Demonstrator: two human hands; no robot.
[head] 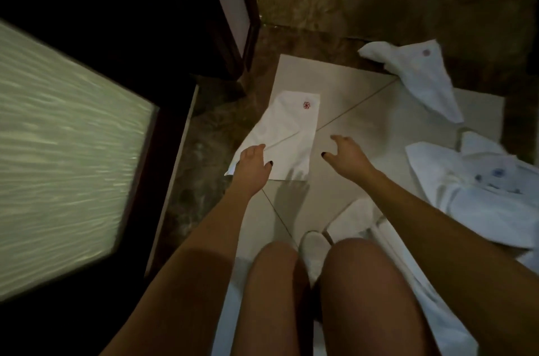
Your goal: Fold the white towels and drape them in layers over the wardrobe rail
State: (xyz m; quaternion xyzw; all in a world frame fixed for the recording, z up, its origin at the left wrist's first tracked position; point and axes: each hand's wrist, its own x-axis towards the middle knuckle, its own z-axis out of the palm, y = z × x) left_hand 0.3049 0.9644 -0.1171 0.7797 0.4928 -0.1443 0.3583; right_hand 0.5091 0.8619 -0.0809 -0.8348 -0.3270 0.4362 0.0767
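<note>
Down on the pale square-tiled floor [364,122], at about eleven o'clock from my bare knees, lies the folded white rectangular towel with a small red emblem [287,128], flat on the tile with its emblem corner at the far end. My left hand [252,161] rests on its near left corner, fingers stretched forward over the cloth and thumb spread to the side, not curled round anything that I can see; the very tip of that corner sticks out beside my wrist. My right hand [347,151] hovers just right of the towel, apart from it, fingers loosely spread and slightly bent, holding nothing. At one o'clock a crumpled white towel with a faint reddish mark [420,78] lies partly on the tile and partly on the dark mottled floor beyond. At three o'clock is a rumpled heap of white cloth with blue markings [472,180]. A pair of white slippers [315,250] sits just ahead of my knees. At nine o'clock stands a frosted greenish glass panel in a dark frame [58,133], and at twelve o'clock a dark wooden door frame [248,20].
</note>
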